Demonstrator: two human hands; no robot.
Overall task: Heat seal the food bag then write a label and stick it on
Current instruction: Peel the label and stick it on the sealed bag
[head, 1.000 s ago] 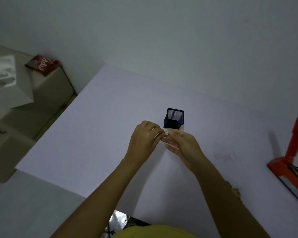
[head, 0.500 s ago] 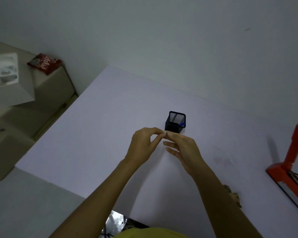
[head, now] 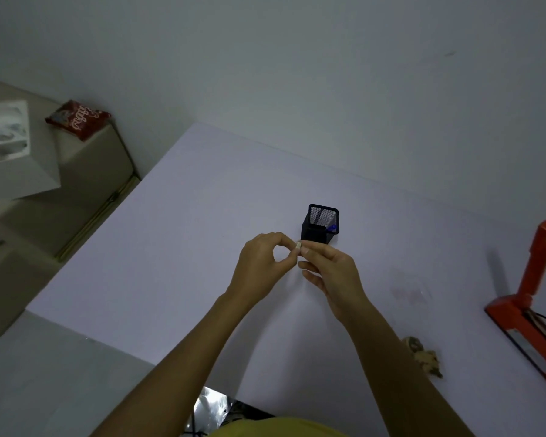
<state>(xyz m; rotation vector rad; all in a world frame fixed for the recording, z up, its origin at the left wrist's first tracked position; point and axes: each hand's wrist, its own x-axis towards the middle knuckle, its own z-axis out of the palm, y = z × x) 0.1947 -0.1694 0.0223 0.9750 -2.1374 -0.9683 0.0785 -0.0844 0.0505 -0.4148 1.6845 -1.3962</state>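
The small white label (head: 299, 246) is pinched between the fingertips of the left hand (head: 260, 263) and right hand (head: 331, 272) above the table (head: 171, 247), just before the pen cup (head: 320, 223), likely to peel its backing.

Person's body, head view.

Left hand (head: 259, 263): bare, no glove, ring or wristband seen. Forearm bare along its whole visible length, running off frame toward 7 o'clock. No sleeve edge in view.

Right hand (head: 334, 272): bare, nothing worn that can be made out. Fingernails show pale and short. Forearm bare to the frame edge at 5 o'clock, no watch or strap at the wrist.

Yellow garment (head: 275, 428): a plain curved patch at 6 o'clock, bottom edge of frame, between the two forearms. No print or seam discernible in the dim light.
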